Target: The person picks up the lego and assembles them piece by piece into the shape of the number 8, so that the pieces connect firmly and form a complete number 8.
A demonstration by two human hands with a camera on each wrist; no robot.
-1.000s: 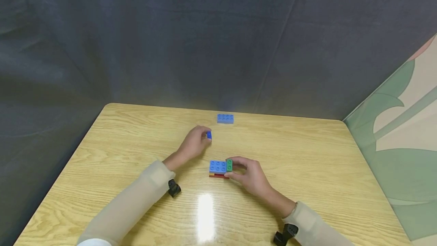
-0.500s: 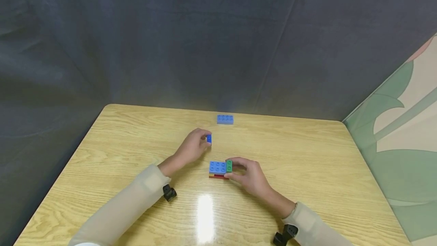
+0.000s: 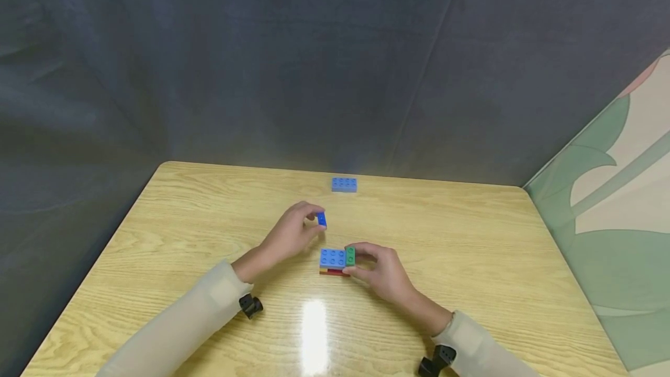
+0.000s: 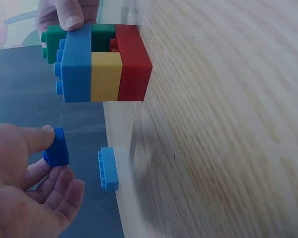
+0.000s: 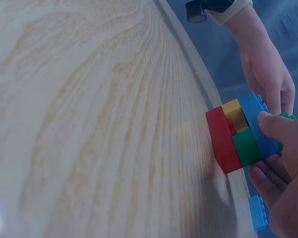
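Note:
My left hand (image 3: 285, 238) pinches a small dark blue toy brick (image 3: 321, 220) between thumb and fingers, held off the table behind the stack. With thumb and fingers my right hand (image 3: 386, 274) grips the right end of a stack of bricks on the table. At its bottom lies a red brick (image 4: 135, 63). Above that sit a yellow brick (image 4: 106, 77) and a green brick (image 5: 246, 148), with a gap between them. A light blue brick (image 3: 332, 258) spans the top. On its right end stands a small green brick (image 3: 350, 256), partly covered by my fingers.
Another light blue brick (image 3: 344, 185) lies near the far edge of the wooden table (image 3: 445, 220). A dark cloth (image 3: 314, 63) hangs behind the table, and a patterned panel (image 3: 617, 249) stands at the right.
My left hand has come back toward me with the dark blue brick, which now tilts slightly. The right hand and the stack have stayed nearly in place.

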